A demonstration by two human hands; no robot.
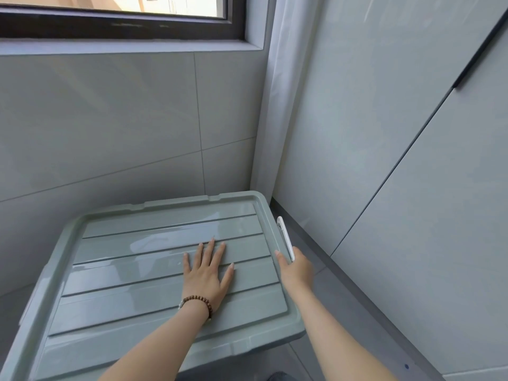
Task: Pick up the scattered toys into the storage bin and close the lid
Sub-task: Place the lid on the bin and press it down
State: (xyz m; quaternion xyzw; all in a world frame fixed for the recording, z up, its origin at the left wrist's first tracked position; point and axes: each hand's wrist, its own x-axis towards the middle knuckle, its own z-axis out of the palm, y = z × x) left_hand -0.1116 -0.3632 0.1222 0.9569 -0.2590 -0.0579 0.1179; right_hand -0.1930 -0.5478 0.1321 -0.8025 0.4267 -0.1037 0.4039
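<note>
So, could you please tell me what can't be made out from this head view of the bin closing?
- Toys and bin contents: hidden under the opaque green lid.
- Right hand fingers: curled over the lid edge by the white latch, so the grip is unclear.
- Left-side latch: blurred near the lid's left edge.
- Bin body: covered by the lid and cut off by the bottom edge.
- Left hand: flat on the lid, palm contact hidden.

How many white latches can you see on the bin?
1 clearly: the white latch on the lid's right edge, at the right hand. The left-edge one is blurred.
</note>
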